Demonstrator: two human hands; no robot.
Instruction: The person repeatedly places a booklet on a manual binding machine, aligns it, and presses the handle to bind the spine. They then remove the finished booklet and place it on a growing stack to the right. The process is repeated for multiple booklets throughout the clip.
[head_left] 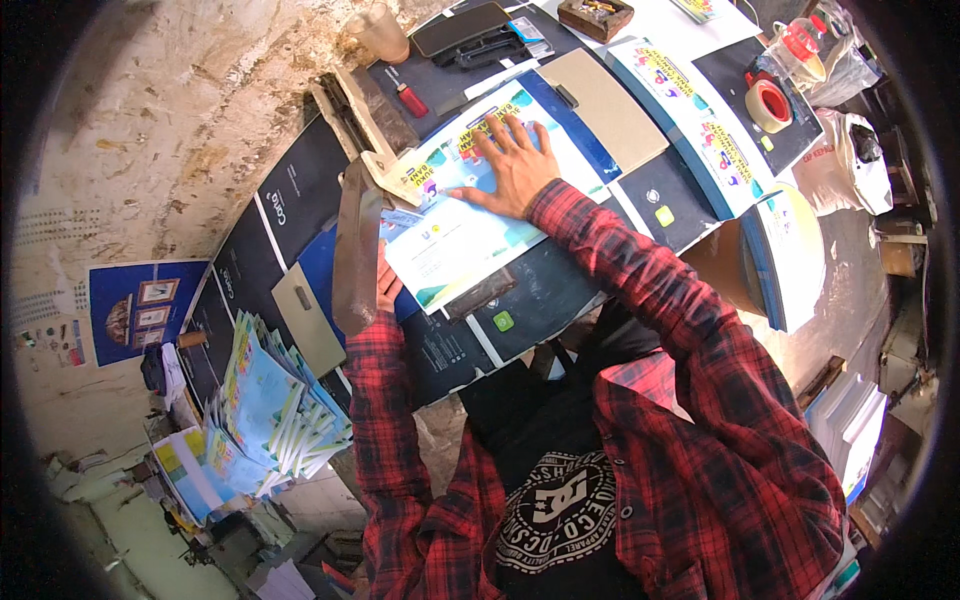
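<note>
The left hand (388,277) sits nearest, partly hidden behind a long metal blade (357,245), so its grip cannot be told. Just right of it, on the dark tabletop (548,308), lies a glossy printed sheet (482,238), white and pale blue with green-tinged corners and yellow lettering along its far side, under the right hand (515,168), open and spread; farther off lies a red lighter (411,100)
</note>
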